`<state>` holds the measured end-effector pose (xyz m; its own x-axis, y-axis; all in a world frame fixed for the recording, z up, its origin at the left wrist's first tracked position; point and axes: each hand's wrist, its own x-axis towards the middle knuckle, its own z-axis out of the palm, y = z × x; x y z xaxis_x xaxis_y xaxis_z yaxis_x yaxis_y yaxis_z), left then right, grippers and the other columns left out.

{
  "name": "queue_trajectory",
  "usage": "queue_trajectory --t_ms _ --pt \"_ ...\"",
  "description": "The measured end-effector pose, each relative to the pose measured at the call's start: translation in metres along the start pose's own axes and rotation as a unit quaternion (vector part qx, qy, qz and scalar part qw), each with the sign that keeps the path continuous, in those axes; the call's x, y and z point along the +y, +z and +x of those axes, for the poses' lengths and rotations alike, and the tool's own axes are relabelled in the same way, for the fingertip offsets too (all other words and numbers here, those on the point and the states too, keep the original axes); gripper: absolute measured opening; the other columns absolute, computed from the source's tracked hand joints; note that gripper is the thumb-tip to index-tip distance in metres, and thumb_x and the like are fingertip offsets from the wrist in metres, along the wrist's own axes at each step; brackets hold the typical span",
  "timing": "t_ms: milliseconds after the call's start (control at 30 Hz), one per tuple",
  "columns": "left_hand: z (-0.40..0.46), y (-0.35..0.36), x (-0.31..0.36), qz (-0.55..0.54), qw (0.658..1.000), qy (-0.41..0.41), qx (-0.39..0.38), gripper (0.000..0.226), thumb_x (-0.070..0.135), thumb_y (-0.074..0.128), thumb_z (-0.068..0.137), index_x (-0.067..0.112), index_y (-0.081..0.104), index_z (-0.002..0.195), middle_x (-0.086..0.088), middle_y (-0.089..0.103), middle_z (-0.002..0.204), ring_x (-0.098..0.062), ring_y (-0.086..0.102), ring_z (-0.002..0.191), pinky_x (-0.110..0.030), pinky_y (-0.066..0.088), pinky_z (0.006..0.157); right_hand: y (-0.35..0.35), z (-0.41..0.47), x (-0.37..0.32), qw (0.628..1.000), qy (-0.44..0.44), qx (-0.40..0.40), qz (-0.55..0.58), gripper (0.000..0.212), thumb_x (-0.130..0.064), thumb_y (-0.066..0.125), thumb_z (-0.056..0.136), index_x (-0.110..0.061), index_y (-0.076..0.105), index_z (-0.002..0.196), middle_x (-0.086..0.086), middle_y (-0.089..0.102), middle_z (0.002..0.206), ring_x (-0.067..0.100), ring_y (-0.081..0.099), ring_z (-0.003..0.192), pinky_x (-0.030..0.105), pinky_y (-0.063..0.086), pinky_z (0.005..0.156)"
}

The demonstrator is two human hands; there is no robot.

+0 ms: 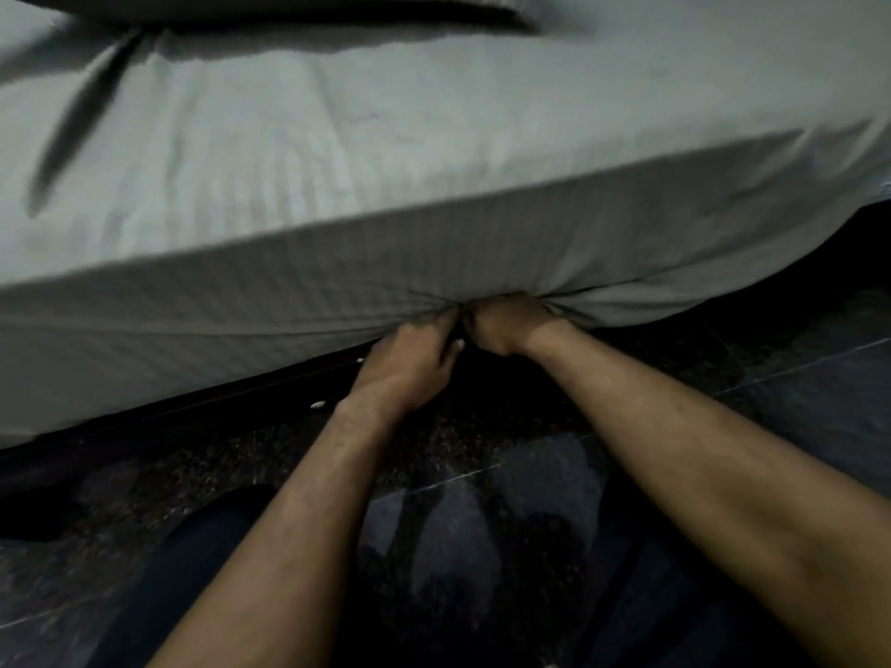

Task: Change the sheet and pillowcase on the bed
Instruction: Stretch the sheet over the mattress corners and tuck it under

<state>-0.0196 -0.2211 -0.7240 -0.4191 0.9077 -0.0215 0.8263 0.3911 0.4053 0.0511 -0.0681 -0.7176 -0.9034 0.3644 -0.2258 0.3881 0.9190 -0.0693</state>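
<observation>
The sheet (434, 151) is pale grey-green woven cloth with a fine ribbed stripe; it covers the top of the bed and drapes down the near side of the mattress. Its lower edge is gathered into tight radiating creases at one spot on the near side. My left hand (410, 364) grips that gathered edge, fingers curled into the cloth. My right hand (501, 325) is touching beside it, clenched on the same bunch, knuckles pressed up under the mattress. A long dark fold (77, 127) runs diagonally across the top at far left. A pillow (289, 4), same cloth, lies at the far edge. Below, a dark bed frame (168, 417) meets speckled, glossy floor tiles (795, 392).
</observation>
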Motion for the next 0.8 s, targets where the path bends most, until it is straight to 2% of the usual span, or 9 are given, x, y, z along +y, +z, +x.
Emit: queue_trajectory --t_ms 100,167,267,300,433,567,633,700,800 --pt "0.022 0.011 0.013 0.016 0.999 0.003 0.038 0.032 0.023 0.046 0.1 0.012 0.054 0.129 -0.016 0.058 0.131 -0.038 0.059 0.117 -0.048 0.05 0.091 -0.001 -0.017 0.013 0.999 -0.001 0.0 -0.045 0.037 -0.04 0.049 0.099 -0.02 0.062 0.127 0.013 0.063 0.134 0.033 0.061 0.119 0.039 0.049 0.097" --pt "0.029 0.015 0.013 0.043 0.997 0.013 0.057 0.028 0.025 0.044 0.102 0.012 0.057 0.123 -0.015 0.061 0.128 -0.037 0.06 0.114 -0.045 0.05 0.087 -0.001 -0.038 0.033 1.0 -0.013 0.027 0.001 0.034 -0.039 0.052 0.099 -0.02 0.063 0.124 0.011 0.065 0.128 0.032 0.062 0.114 0.037 0.051 0.091" --pt "0.039 0.031 0.03 0.078 0.985 0.151 0.033 0.044 0.026 0.05 0.1 0.011 0.051 0.142 -0.012 0.049 0.15 -0.032 0.05 0.134 -0.038 0.041 0.108 0.003 -0.062 0.091 0.987 0.036 0.137 0.073 0.039 -0.037 0.048 0.1 -0.014 0.065 0.124 0.016 0.066 0.124 0.034 0.062 0.113 0.036 0.048 0.093" --pt "0.043 0.037 0.04 0.074 0.982 0.173 0.026 0.048 0.026 0.051 0.1 0.01 0.048 0.145 -0.012 0.045 0.153 -0.031 0.045 0.139 -0.036 0.037 0.113 0.007 -0.069 0.108 0.986 0.052 0.14 0.077 0.043 -0.038 0.045 0.098 -0.011 0.064 0.126 0.017 0.064 0.124 0.035 0.06 0.114 0.036 0.047 0.096" --pt "0.066 0.058 0.064 0.048 0.987 0.153 0.022 0.054 0.03 0.047 0.102 0.01 0.039 0.151 -0.014 0.042 0.155 -0.03 0.042 0.141 -0.035 0.031 0.117 0.039 -0.082 0.134 0.987 0.063 0.139 0.043 0.048 -0.033 0.042 0.1 -0.01 0.053 0.14 0.014 0.054 0.141 0.032 0.049 0.13 0.037 0.041 0.111" --pt "0.095 0.064 0.077 0.065 0.984 0.161 0.044 0.053 0.033 0.039 0.098 0.012 0.049 0.145 -0.011 0.055 0.145 -0.03 0.055 0.129 -0.039 0.043 0.106 0.052 -0.069 0.147 0.961 0.173 0.215 0.036 0.052 -0.035 0.03 0.102 -0.01 0.05 0.142 0.013 0.051 0.144 0.033 0.049 0.13 0.042 0.042 0.11" --pt "0.111 0.07 0.096 0.089 0.984 0.156 0.02 0.059 0.041 0.031 0.098 0.016 0.043 0.15 -0.006 0.049 0.151 -0.026 0.051 0.134 -0.039 0.042 0.108 0.048 -0.057 0.173 0.94 0.242 0.232 0.057 0.057 -0.037 0.024 0.101 -0.006 0.053 0.14 0.017 0.052 0.141 0.036 0.049 0.13 0.042 0.04 0.111" --pt "0.126 0.081 0.109 0.097 0.985 0.14 0.007 0.064 0.046 0.023 0.098 0.019 0.037 0.154 -0.004 0.043 0.156 -0.025 0.046 0.138 -0.038 0.039 0.111 0.042 -0.046 0.194 0.931 0.264 0.241 0.079 0.058 -0.034 0.023 0.1 -0.001 0.061 0.128 0.021 0.059 0.131 0.036 0.054 0.124 0.038 0.037 0.107" --pt "0.156 0.093 0.122 0.076 0.991 0.11 0.01 0.067 0.048 0.015 0.097 0.019 0.042 0.151 -0.01 0.049 0.151 -0.03 0.049 0.135 -0.04 0.04 0.111 0.026 -0.025 0.204 0.934 0.282 0.207 0.073 0.054 -0.028 0.023 0.098 0.0 0.066 0.116 0.023 0.063 0.124 0.038 0.056 0.118 0.041 0.04 0.1"
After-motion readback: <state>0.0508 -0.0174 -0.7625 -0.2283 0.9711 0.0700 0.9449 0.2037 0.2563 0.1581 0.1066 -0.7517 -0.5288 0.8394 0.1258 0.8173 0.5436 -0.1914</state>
